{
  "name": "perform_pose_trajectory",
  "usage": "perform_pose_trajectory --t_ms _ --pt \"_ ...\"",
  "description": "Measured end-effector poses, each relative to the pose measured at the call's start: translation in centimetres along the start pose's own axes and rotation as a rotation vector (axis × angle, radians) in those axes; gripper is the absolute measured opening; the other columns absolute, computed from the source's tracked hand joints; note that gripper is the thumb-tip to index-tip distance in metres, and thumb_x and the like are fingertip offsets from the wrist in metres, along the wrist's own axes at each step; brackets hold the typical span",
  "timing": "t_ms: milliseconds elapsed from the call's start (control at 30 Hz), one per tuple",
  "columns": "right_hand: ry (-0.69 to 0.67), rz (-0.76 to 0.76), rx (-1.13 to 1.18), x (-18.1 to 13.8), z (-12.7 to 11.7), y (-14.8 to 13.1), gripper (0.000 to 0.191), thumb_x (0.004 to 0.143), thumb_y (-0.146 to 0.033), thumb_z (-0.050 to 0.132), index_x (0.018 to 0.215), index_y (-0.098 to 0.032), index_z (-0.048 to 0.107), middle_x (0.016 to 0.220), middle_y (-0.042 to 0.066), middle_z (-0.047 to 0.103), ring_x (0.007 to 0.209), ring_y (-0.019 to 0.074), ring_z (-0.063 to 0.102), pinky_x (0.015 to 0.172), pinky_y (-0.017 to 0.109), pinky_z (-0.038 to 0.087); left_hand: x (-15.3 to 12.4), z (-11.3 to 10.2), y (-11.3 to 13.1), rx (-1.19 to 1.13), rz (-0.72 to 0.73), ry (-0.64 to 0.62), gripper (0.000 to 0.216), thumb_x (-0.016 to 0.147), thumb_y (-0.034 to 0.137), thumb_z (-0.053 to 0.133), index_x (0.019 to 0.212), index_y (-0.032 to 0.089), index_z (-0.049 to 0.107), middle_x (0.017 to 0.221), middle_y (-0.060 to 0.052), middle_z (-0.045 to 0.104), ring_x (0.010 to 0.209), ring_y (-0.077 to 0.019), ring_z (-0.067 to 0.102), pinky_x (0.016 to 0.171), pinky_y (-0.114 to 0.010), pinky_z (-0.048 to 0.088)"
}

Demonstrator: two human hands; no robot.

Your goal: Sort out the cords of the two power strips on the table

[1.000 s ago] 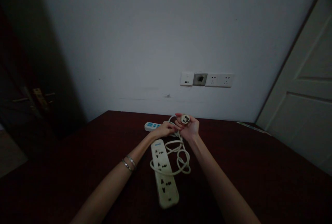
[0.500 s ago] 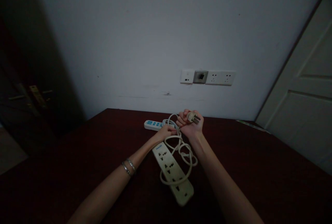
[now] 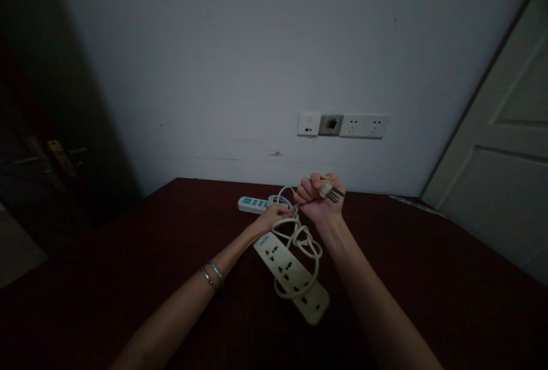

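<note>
My right hand (image 3: 320, 201) is closed in a fist round a plug (image 3: 329, 189), its metal pins sticking out to the right. From the fist a white cord (image 3: 299, 244) hangs in tangled loops over a cream power strip (image 3: 291, 276) lying aslant on the dark red table (image 3: 128, 278). My left hand (image 3: 274, 217) pinches the cord close to the strip's far end; two bangles sit on that wrist.
A smaller white and blue power strip (image 3: 252, 204) lies beyond my hands near the wall. A row of wall sockets (image 3: 342, 125) sits above the table's back edge. A white door (image 3: 496, 147) stands at the right, a dark door with a brass handle (image 3: 60, 159) at the left.
My right hand rose and turned, closing into a fist on the plug. The cream strip's near end swung to the right and the cord loops tightened.
</note>
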State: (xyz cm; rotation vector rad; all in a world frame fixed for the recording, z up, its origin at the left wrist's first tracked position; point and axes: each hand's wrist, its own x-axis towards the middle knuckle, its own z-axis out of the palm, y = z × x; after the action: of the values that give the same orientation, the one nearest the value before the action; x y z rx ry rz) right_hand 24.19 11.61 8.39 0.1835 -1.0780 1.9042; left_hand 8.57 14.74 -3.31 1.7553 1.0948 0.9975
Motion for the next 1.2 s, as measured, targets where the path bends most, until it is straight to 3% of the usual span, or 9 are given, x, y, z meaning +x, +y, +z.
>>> perform_pose_trajectory --t_ms 233,367,433,467,600,667,800,967,1200 --pt "0.118 -0.113 0.094 0.2 -2.2 -0.3 0.016 0.065 -0.026 0.048 0.056 -0.017 0.058 0.045 -0.006 0.022 0.039 0.0065 0.014 0.037 0.019 0.020 -0.4 0.6 2.0 0.103 0.069 0.057 0.025 0.080 0.032 0.051 0.076 0.012 0.067 0.067 -0.001 0.057 0.065 -0.0132 0.049 0.061 -0.024 0.038" --pt "0.159 -0.124 0.119 0.3 -2.8 -0.3 0.019 0.064 -0.026 0.045 0.060 -0.016 0.060 0.047 -0.005 0.024 0.039 0.0065 0.018 0.036 0.018 0.020 -1.3 0.8 3.9 0.255 0.231 0.450 0.019 0.076 0.015 0.051 0.086 0.015 0.067 0.086 -0.005 0.061 0.083 -0.0162 0.054 0.075 -0.026 0.041" --pt "0.207 -0.139 0.124 0.5 -2.9 -0.1 0.021 0.065 -0.025 0.043 0.065 -0.015 0.062 0.048 -0.004 0.026 0.040 0.0066 0.020 0.037 0.017 0.021 -1.9 0.8 4.8 0.178 0.229 0.531 0.021 0.075 0.012 0.048 0.086 0.014 0.065 0.083 -0.004 0.061 0.079 -0.0153 0.055 0.073 -0.026 0.043" --pt "0.234 -0.140 0.121 0.5 -2.9 0.0 0.023 0.066 -0.025 0.043 0.067 -0.014 0.063 0.049 -0.004 0.028 0.040 0.0068 0.022 0.037 0.017 0.022 -2.1 0.9 5.2 0.115 0.203 0.482 0.020 0.076 0.013 0.047 0.085 0.014 0.064 0.080 -0.004 0.062 0.076 -0.0147 0.056 0.071 -0.025 0.043" --pt "0.270 -0.101 0.099 0.9 -2.7 0.7 0.025 0.070 -0.023 0.040 0.075 -0.014 0.063 0.051 -0.002 0.034 0.042 0.0079 0.027 0.038 0.018 0.026 -2.2 1.9 5.4 -0.158 0.037 0.065 0.017 0.074 0.020 0.056 0.090 0.013 0.060 0.077 -0.003 0.063 0.069 -0.0133 0.059 0.066 -0.025 0.045" --pt "0.272 -0.067 0.077 1.1 -2.5 1.2 0.025 0.069 -0.022 0.040 0.076 -0.014 0.063 0.052 -0.001 0.037 0.043 0.0085 0.031 0.039 0.018 0.028 -2.0 2.6 5.1 -0.263 -0.032 -0.032 0.021 0.073 0.024 0.060 0.091 0.013 0.058 0.077 -0.003 0.062 0.065 -0.0121 0.060 0.062 -0.024 0.046" --pt "0.282 0.026 -0.079 1.1 -2.0 1.9 0.027 0.068 -0.024 0.044 0.079 -0.011 0.065 0.055 0.002 0.048 0.051 0.0104 0.043 0.048 0.022 0.038 -1.6 3.5 4.2 -0.311 -0.115 -0.002 0.022 0.074 0.031 0.064 0.085 0.013 0.055 0.073 -0.002 0.062 0.060 -0.0105 0.060 0.055 -0.021 0.045" --pt "0.270 0.135 -0.371 -0.4 -2.5 1.3 0.033 0.070 -0.029 0.057 0.098 -0.015 0.063 0.082 0.004 0.064 0.073 0.0135 0.058 0.064 0.023 0.044 -1.7 3.9 3.7 -0.323 -0.172 0.094 0.025 0.075 0.033 0.064 0.082 0.016 0.047 0.068 0.000 0.060 0.058 -0.0106 0.061 0.054 -0.021 0.046" --pt "0.626 0.234 -1.171 -7.1 -7.8 0.4 0.059 0.060 -0.033 0.072 0.112 -0.014 0.054 0.094 0.008 0.063 0.075 0.0160 0.060 0.066 0.028 0.046 -2.2 4.0 4.3 -0.272 -0.104 0.114 0.022 0.078 0.034 0.061 0.082 0.017 0.047 0.070 0.000 0.060 0.060 -0.0103 0.060 0.052 -0.019 0.046"
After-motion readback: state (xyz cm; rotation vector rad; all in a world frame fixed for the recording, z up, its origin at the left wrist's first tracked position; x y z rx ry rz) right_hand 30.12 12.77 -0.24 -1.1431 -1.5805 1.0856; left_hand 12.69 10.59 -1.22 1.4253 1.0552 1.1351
